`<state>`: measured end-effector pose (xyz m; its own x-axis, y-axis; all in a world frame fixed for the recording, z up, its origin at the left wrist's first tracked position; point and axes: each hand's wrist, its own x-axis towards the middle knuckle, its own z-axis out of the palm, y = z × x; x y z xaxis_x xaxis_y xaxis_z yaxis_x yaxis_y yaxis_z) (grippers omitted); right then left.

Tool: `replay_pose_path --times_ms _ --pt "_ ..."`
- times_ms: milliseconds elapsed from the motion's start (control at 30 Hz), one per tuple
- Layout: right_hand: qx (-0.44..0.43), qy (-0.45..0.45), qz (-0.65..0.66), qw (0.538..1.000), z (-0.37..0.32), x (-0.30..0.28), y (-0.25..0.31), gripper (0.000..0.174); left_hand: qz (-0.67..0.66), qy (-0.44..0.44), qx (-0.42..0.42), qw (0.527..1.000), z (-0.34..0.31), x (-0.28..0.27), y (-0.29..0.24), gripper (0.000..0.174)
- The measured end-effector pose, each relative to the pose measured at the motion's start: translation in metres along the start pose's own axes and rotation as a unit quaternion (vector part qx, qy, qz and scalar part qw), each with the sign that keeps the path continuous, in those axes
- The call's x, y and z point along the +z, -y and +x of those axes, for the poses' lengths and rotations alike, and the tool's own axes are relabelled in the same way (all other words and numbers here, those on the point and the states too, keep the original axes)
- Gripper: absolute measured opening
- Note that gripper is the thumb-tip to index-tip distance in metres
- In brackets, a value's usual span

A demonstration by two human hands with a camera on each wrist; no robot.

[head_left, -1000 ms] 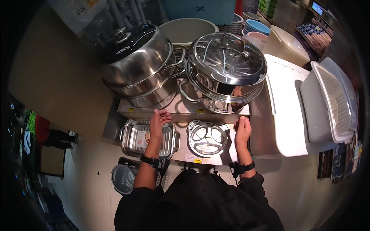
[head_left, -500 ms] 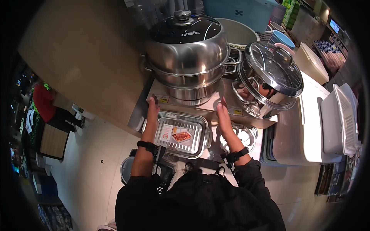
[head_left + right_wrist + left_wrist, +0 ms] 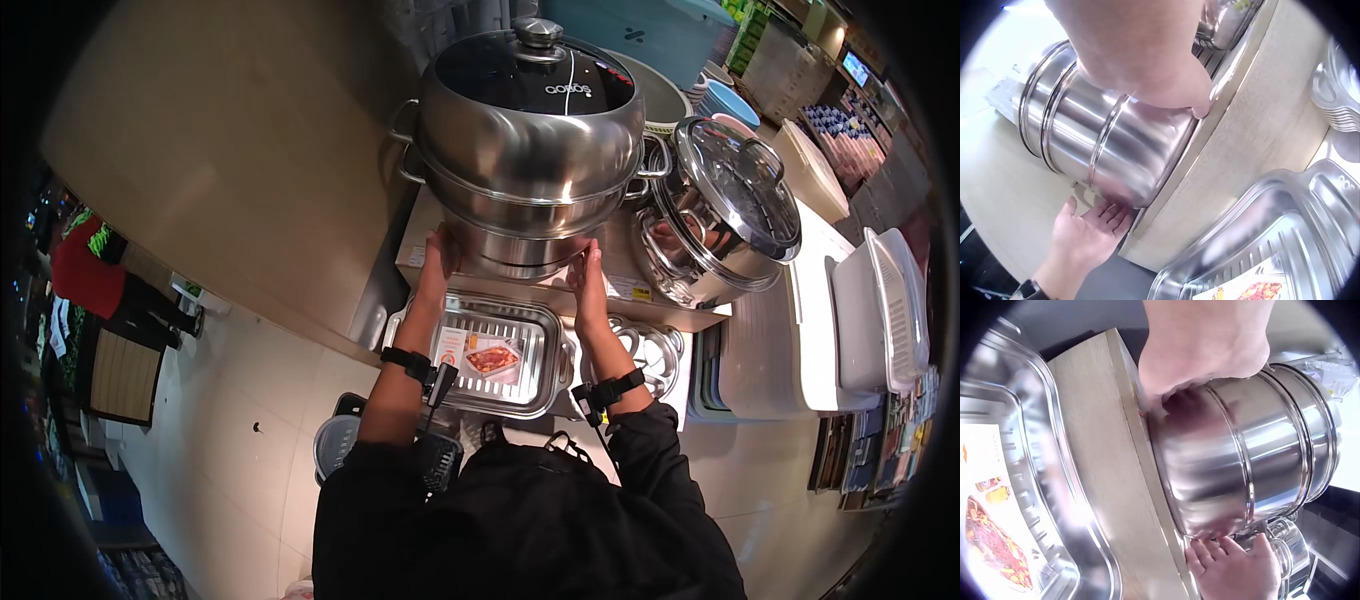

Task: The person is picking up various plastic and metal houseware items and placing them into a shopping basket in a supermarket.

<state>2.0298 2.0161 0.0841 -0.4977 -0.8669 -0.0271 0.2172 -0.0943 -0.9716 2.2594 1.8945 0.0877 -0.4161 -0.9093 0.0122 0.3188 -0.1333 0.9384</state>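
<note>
A tall stainless steel steamer pot (image 3: pixel 530 150) with a dark glass lid (image 3: pixel 535 75) stands at the front edge of the raised shelf. My left hand (image 3: pixel 436 268) lies along the left side of its base, with fairly straight fingers, as the right wrist view shows. On the opposite side my right hand (image 3: pixel 590 285) has its fingertips right at the base, thumb spread in the left wrist view. Between my forearms, on the lower level, sits a ribbed metal roasting tray (image 3: pixel 545 385) with a printed card (image 3: pixel 485 358) in it.
Right of the steamer stands a second steel pot (image 3: pixel 720 215) with a tilted glass lid. Divided metal plates (image 3: pixel 655 350) are stacked below it. A wooden panel (image 3: pixel 230 170) rises at the left. White plastic bins (image 3: pixel 870 310) fill the right side.
My view has turned toward the left and closer to the steamer. Both hands, earlier raised apart in front of the shelf, have come forward to either side of the steamer's base.
</note>
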Motion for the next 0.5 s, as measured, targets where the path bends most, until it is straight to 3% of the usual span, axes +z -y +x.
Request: replay_pose_path --times_ms 100,233,333,367,400,467,500 --pt "-0.003 -0.006 -0.015 1.000 -0.002 -0.002 0.000 0.081 -0.052 0.041 -0.008 0.998 0.003 0.000 0.003 0.078" --pt "-0.014 -0.005 -0.056 0.998 -0.022 -0.012 0.006 0.080 -0.041 -0.008 0.001 0.999 -0.011 -0.011 -0.002 0.079" --pt "-0.027 0.019 -0.072 0.997 -0.050 -0.034 -0.006 0.077 -0.028 -0.037 -0.007 0.999 -0.044 -0.034 0.002 0.084" --pt "-0.033 0.017 -0.105 0.994 -0.075 -0.015 0.027 0.068 -0.002 -0.039 -0.009 0.999 -0.063 -0.036 -0.003 0.084" --pt "-0.023 0.031 -0.097 0.994 -0.081 -0.030 0.013 0.074 0.024 -0.042 -0.011 0.999 -0.084 -0.037 -0.007 0.083" --pt "-0.013 0.049 -0.076 0.996 -0.105 -0.033 0.014 0.069 0.042 -0.067 -0.036 0.996 -0.126 -0.051 0.004 0.081" --pt "-0.026 0.071 -0.125 0.989 -0.116 -0.037 0.012 0.064 0.053 -0.096 -0.047 0.993 -0.149 -0.058 0.009 0.079"
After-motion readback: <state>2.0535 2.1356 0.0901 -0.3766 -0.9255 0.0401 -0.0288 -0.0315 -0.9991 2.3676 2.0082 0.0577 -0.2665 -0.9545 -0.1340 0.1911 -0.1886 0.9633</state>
